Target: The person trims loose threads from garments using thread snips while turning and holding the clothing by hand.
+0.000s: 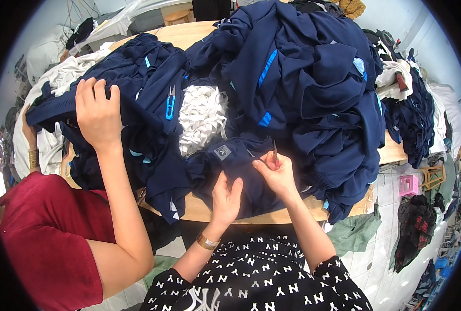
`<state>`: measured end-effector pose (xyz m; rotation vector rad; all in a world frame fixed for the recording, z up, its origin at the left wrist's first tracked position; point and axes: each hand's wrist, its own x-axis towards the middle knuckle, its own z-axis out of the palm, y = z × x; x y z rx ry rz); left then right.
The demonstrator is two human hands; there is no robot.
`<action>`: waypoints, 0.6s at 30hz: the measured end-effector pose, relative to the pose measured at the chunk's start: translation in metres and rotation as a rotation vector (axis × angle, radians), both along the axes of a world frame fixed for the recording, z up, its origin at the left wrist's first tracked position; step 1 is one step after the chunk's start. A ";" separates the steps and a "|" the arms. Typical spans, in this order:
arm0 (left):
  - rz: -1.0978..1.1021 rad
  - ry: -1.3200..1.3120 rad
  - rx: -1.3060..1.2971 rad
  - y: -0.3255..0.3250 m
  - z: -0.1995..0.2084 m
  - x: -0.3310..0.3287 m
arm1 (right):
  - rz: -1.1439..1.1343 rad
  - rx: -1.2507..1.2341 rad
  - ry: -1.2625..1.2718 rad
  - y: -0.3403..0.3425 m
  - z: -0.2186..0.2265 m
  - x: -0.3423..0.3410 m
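Observation:
A navy garment (251, 194) with a small grey label (221, 152) lies spread before me at the table's near edge. My left hand (226, 198) rests over its lower part, open, thumb and fingers apart. In my right hand (275, 175), closed just to the right, are what look like thread snips (275, 150); only a thin pointed end shows above the fingers. White fabric strips (203, 119) are heaped just beyond the garment. Blue-handled thread snips (170, 103) lie on navy cloth to their left.
A large navy garment pile (303, 78) with bright blue strips rises at the right. At my left, a co-worker in a red top (49, 233) handles navy fabric (59, 109). Right of the table, a pink stool (409, 185) and dark cloth (416, 230) are on the tiled floor.

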<state>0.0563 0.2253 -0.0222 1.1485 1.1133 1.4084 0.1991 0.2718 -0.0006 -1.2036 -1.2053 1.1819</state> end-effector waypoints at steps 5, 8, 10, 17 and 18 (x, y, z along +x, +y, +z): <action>0.010 -0.054 -0.055 -0.004 0.009 -0.004 | -0.090 -0.095 0.227 -0.015 0.003 -0.009; -0.040 -0.191 -0.103 -0.003 0.023 -0.014 | 0.007 -0.057 0.146 -0.022 0.016 -0.004; -0.085 -0.189 -0.171 0.000 0.038 -0.027 | 0.009 0.101 -0.036 -0.022 0.036 0.000; -0.779 0.200 -0.032 0.021 0.111 -0.036 | 0.162 0.799 -0.354 -0.003 0.095 0.022; -0.800 0.257 -0.049 0.024 0.109 -0.038 | 0.306 0.606 -0.212 -0.004 0.087 0.019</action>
